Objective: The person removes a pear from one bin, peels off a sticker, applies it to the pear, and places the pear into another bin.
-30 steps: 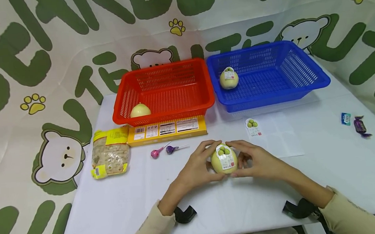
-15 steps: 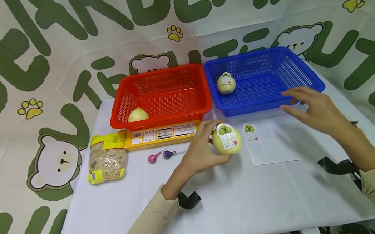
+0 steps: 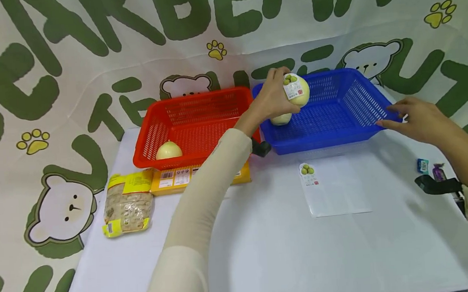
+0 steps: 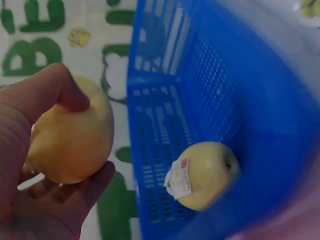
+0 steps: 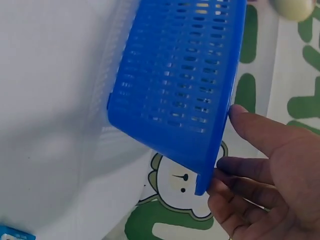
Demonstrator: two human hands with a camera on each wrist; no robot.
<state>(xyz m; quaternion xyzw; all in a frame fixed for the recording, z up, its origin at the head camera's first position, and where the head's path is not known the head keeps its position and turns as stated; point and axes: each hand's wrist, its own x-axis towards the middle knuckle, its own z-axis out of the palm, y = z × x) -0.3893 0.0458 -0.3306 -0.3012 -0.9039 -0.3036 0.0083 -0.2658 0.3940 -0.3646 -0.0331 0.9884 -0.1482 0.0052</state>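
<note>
My left hand (image 3: 274, 98) grips a round pale-yellow pear (image 3: 303, 92) with a white printed label, held above the left part of the blue basket (image 3: 336, 113). In the left wrist view, the thumb and fingers wrap around the pear (image 4: 75, 140). Another labelled pear (image 4: 207, 175) lies inside the blue basket, partly hidden in the head view by the left hand. My right hand (image 3: 429, 123) pinches the rim at the basket's right end, thumb on one side and fingers on the other, as the right wrist view shows. An unlabelled pear (image 3: 169, 151) sits in the red basket (image 3: 202, 159).
In front of the baskets lie a yellow box (image 3: 166, 186), a bag of packaged food (image 3: 129, 203) and a sheet with one label (image 3: 335, 193). Two small wrapped sweets, one blue (image 3: 422, 165) and one purple (image 3: 438, 172), lie at the right. My left sleeve crosses the table.
Both hands were around the pear near the table's front. The right hand let go and moved to the blue basket's right rim; the left hand carried the pear up over the basket.
</note>
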